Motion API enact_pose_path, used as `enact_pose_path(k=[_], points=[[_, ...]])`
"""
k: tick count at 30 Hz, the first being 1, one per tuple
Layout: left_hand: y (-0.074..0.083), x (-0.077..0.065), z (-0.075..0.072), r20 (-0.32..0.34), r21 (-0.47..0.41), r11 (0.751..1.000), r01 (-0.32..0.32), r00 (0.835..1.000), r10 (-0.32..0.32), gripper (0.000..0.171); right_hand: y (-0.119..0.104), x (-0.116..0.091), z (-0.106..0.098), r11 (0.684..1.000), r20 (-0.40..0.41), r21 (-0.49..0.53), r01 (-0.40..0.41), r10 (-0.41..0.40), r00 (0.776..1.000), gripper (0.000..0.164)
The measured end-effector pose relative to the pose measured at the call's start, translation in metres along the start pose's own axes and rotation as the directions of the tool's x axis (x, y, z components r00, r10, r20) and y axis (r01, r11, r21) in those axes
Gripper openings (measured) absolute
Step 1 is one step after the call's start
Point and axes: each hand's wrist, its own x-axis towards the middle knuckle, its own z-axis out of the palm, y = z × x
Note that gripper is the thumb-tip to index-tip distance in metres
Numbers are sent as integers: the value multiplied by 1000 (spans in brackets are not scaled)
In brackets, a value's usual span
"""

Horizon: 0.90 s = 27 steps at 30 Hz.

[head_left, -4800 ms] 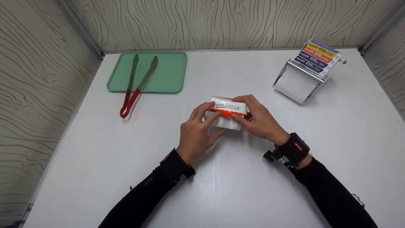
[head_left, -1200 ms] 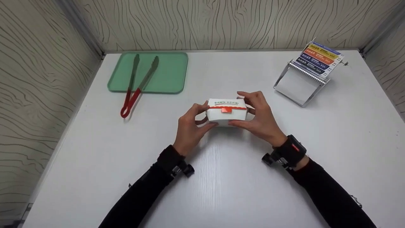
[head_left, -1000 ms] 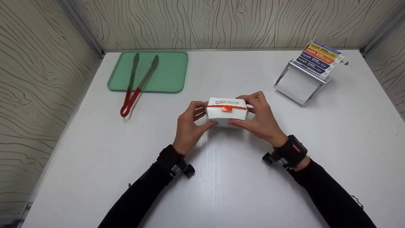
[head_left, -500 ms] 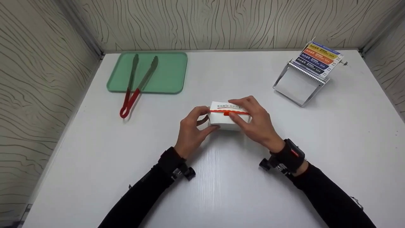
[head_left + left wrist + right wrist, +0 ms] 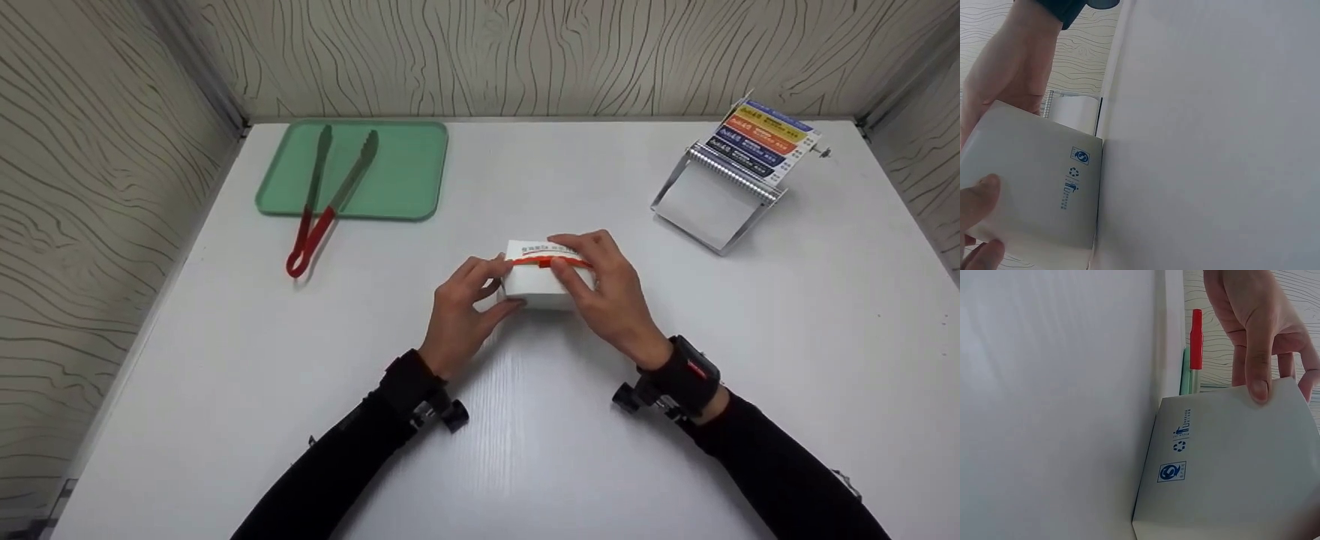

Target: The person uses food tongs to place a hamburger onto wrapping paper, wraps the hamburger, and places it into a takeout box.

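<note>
In the head view, a small white cardboard burger box (image 5: 538,283) with printed lettering and an orange wavy band sits mid-table, lid down. My left hand (image 5: 463,309) holds its left end, thumb at the lower front and fingers by the far edge. Reaching over the lid from the right, my right hand (image 5: 611,296) has its thumb on the orange tab (image 5: 545,263) and its fingers across the top. The left wrist view gives the front panel of the box (image 5: 1039,163) with blue printed symbols; the left thumb (image 5: 1260,389) presses that panel's corner in the right wrist view.
Red-handled tongs (image 5: 321,217) lie partly on a green tray (image 5: 409,169) at the back left. A metal roll dispenser (image 5: 712,199) with striped coloured labels (image 5: 757,142) stands at the back right. A patterned wall (image 5: 525,60) rises behind the white table (image 5: 225,360).
The right hand has moved from the box's right end to the tab and lid top. The box has shifted slightly right and turned a little. The left hand stays on the left end.
</note>
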Motion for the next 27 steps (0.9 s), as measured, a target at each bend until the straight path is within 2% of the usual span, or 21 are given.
enact_pose_path(k=[8, 14, 22, 27], points=[[0, -1, 1, 3, 46, 998, -46, 999, 45, 43, -1, -4, 4, 1000, -41, 22, -12, 13, 999, 30], [-1, 0, 2, -10, 67, 996, -64, 998, 65, 43, -2, -4, 4, 999, -31, 39, -16, 17, 999, 32], [-1, 0, 1, 0, 64, 997, -50, 999, 50, 40, -2, -2, 3, 999, -9, 44, -23, 23, 1000, 35], [-1, 0, 0, 0, 34, 999, -33, 999, 33, 46, -2, -2, 2, 996, 6, 79, -33, 33, 999, 34]])
